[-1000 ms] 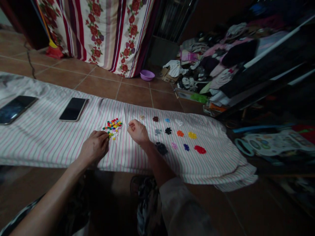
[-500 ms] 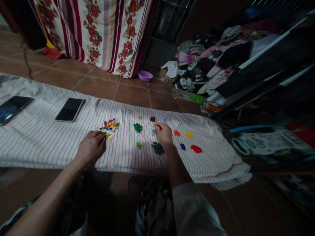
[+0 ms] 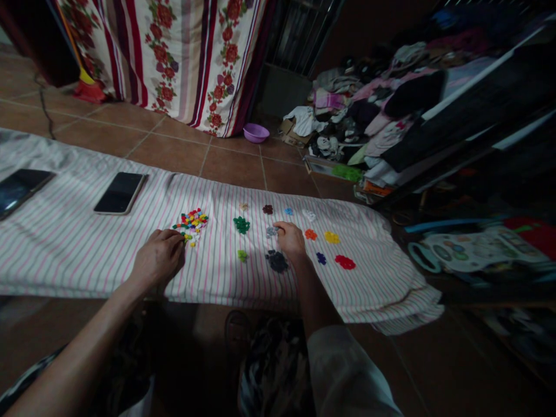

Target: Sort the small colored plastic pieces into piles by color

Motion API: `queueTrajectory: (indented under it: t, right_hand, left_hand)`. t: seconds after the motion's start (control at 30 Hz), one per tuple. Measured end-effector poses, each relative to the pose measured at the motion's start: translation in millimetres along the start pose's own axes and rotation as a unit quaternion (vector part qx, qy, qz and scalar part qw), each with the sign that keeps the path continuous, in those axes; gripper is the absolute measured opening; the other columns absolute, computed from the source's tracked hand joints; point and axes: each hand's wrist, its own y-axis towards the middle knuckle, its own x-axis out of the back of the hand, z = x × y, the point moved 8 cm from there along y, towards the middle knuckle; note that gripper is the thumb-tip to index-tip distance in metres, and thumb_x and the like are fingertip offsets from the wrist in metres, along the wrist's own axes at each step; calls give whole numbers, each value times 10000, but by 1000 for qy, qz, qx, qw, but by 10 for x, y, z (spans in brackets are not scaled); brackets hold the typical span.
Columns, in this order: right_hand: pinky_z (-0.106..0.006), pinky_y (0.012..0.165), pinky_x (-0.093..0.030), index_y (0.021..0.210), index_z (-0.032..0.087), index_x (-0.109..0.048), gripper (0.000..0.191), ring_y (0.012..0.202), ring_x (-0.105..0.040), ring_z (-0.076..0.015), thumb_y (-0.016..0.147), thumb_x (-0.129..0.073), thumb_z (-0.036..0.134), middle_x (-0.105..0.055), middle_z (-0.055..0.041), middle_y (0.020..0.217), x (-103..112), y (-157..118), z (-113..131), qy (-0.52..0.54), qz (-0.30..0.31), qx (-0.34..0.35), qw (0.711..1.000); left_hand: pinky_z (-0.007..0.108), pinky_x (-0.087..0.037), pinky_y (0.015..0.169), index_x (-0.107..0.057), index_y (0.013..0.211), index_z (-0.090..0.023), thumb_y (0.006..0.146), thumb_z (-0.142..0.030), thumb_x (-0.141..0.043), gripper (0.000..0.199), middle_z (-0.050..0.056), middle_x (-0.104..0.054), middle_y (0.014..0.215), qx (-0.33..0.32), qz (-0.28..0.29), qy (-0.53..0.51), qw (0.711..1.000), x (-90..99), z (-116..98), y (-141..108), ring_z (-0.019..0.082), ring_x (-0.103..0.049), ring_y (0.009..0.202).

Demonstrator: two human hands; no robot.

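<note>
My left hand (image 3: 158,255) rests on the striped cloth (image 3: 108,249), its curled fingertips at the near edge of a mixed pile of small coloured pieces (image 3: 191,223). My right hand (image 3: 291,238) is in a pinch beside a small light grey pile (image 3: 271,231); whatever its fingertips hold is too small to make out. Around it lie single-colour piles: dark grey (image 3: 277,260), dark green (image 3: 241,225), light green (image 3: 242,255), brown (image 3: 267,209), light blue (image 3: 288,211), white (image 3: 308,215), orange (image 3: 310,234), yellow (image 3: 332,237), dark blue (image 3: 321,258) and red (image 3: 345,262).
Two phones, a black one (image 3: 21,188) and a pale-edged one (image 3: 120,193), lie on the cloth at left. Beyond the cloth's far edge, a purple basin (image 3: 256,133) sits on the tiled floor by a flowered curtain (image 3: 186,63). Heaped clothes (image 3: 365,104) fill the back right.
My right hand has dropped slightly towards me, and more of the light grey pile shows beside its fingertips. My left hand stays by the mixed pile. The view has shifted a little.
</note>
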Motion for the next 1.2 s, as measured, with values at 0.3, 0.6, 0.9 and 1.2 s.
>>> queueTrajectory:
  t: [0.3, 0.6, 0.9, 1.2]
  right_hand:
    - [-338, 878, -489, 993, 205, -716, 415, 926, -648, -199, 750, -424, 39, -704, -66, 991, -27, -2, 61, 36, 4, -15, 999]
    - [-358, 937, -468, 967, 202, -711, 387, 964, -635, -209, 749, -435, 41, -684, -79, 979, -86, 28, 58, 33, 0, -9, 999]
    - [-403, 945, -473, 960, 216, -704, 418, 961, -640, -212, 732, -406, 31, -694, -71, 971, -144, 71, 43, 62, -12, -15, 998]
    - [-392, 969, -458, 968, 196, -705, 429, 984, -638, -203, 718, -403, 21, -697, -74, 1000, -179, 85, 62, 67, 10, 4, 998]
  left_hand:
    - [415, -482, 835, -688, 953, -199, 890, -336, -352, 369, 100, -679, 1055, -3, 7, -9, 1000, -13, 5, -4, 262, -550, 950]
    - [420, -489, 833, -691, 964, -167, 898, -331, -350, 384, 115, -676, 1060, 1, 16, -4, 1000, -25, 6, 2, 275, -543, 949]
    - [437, -491, 814, -693, 948, -184, 884, -327, -366, 363, 118, -678, 1036, -4, 2, -15, 1000, -3, -1, 0, 277, -553, 937]
    - [429, -496, 819, -693, 932, -173, 882, -334, -365, 369, 123, -677, 1040, -2, 1, -7, 1000, 19, -25, -3, 281, -560, 938]
